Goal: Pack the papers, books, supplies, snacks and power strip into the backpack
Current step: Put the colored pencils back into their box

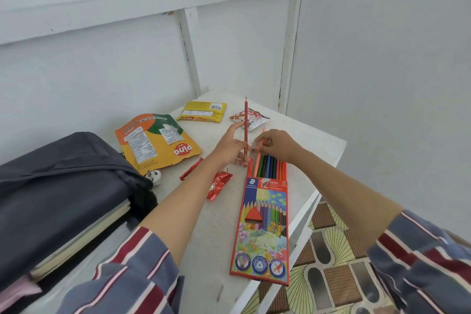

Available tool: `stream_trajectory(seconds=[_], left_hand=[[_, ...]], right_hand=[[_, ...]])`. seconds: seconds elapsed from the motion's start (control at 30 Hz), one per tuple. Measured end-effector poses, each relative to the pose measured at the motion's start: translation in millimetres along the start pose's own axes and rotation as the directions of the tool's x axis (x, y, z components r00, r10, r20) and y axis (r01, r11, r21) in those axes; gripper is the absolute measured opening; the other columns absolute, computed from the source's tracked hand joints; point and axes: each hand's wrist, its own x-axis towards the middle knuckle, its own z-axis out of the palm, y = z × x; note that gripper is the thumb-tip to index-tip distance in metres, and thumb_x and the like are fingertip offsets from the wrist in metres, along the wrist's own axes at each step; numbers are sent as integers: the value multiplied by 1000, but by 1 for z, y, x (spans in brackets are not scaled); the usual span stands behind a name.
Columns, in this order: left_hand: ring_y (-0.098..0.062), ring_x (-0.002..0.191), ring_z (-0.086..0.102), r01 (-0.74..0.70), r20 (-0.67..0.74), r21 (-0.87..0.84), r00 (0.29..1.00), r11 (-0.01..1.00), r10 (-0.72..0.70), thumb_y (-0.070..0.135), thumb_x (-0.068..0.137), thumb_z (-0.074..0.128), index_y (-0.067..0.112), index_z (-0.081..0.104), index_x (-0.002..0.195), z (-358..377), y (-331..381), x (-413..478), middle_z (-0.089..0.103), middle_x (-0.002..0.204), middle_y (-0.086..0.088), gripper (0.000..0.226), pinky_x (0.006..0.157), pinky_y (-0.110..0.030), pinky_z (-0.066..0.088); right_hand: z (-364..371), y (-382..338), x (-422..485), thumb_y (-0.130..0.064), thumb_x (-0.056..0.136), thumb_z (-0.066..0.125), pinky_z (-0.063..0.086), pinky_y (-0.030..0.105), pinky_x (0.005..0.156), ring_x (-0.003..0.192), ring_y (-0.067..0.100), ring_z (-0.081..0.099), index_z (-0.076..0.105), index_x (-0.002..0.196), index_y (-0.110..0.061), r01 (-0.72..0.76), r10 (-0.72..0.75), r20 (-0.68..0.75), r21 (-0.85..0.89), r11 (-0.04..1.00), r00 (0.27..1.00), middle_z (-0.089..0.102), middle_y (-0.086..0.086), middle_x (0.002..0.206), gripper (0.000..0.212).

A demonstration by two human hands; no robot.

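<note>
Left hand (229,148) grip pinches the red pencil (246,120) upright beside the open pencil box (262,224). Right hand (277,146) grip looks pinched on an orange pencil (258,164) (fingers partly hidden). Risk: the box sits at the surface (305,140) edge, so a nudge spills pencils before they reach the backpack (63,186).

A red pencil (246,120) and a salmon pencil (257,162); an orange-red pencil box (262,232) printed with rainbow pencils, flowers and a butterfly; a white bench (209,237); a dark grey backpack (63,186); an orange, yellow and green pouch (158,140); red foil wrappers (219,185); grey-blue sleeves (142,275) striped maroon and pale pink.
</note>
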Motion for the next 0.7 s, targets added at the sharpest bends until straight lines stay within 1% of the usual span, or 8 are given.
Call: stream_trajectory(seconds=[0.1,0.17,0.23,0.3,0.4,0.5,0.6,0.7], left_hand=[[-19,56,60,-2,-3,1,1000,1000,2,-1,92,42,32,28,141,0,1,0,65,86,-9,60,61,-31,55],[-19,55,60,0,-4,7,1000,1000,0,-2,92,41,33,28,140,0,2,0,65,86,-9,61,61,-32,55],[-19,56,60,7,-2,10,1000,1000,-7,-3,92,41,33,28,140,1,2,0,64,86,-9,62,60,-32,55],[-19,57,60,13,-2,13,1000,1000,-13,-3,91,41,33,27,141,1,2,-1,63,87,-9,63,59,-31,54],[-18,54,60,22,-1,15,1000,1000,-22,-3,91,42,33,27,141,1,0,-1,63,87,-9,64,56,-29,54],[-16,50,60,25,0,10,1000,1000,-25,-3,91,42,33,27,141,3,-1,-1,64,84,-7,63,57,-30,55],[-15,51,61,20,1,10,1000,1000,-20,-2,91,42,33,27,141,3,-1,-1,64,84,-7,62,57,-29,56],[-18,54,61,20,-2,8,1000,1000,-20,-2,91,43,32,27,141,3,0,-1,64,86,-8,63,56,-29,56]], right_hand=[[-3,-2,-1,-29,86,64,42,30,88,106,24,54,59,121,-14,8,-7,24,-37,999,1000,55,12,114,38],[-4,-3,-4,-28,86,64,39,30,92,113,24,49,57,124,-13,17,-14,46,-67,998,999,49,11,122,42],[-4,-3,-6,-28,86,63,36,31,96,120,24,43,58,124,-16,33,-25,94,-92,995,995,45,10,130,40],[-3,-2,-10,-27,86,64,34,28,95,122,24,42,57,126,-17,40,-27,130,-95,995,991,45,9,134,42],[-3,-2,-13,-26,87,63,32,23,89,119,21,46,58,125,-14,46,-38,125,-64,997,991,51,8,132,40],[-2,-4,-15,-28,84,65,37,25,84,109,20,52,63,117,-12,43,-40,77,-36,998,996,58,8,121,36],[3,-4,-14,-28,79,71,40,28,84,105,19,50,64,113,-13,47,-44,53,-64,997,998,55,7,117,38],[-1,-4,-12,-30,75,75,41,29,86,108,19,47,62,113,-13,34,-23,110,-98,995,994,50,7,119,44]])
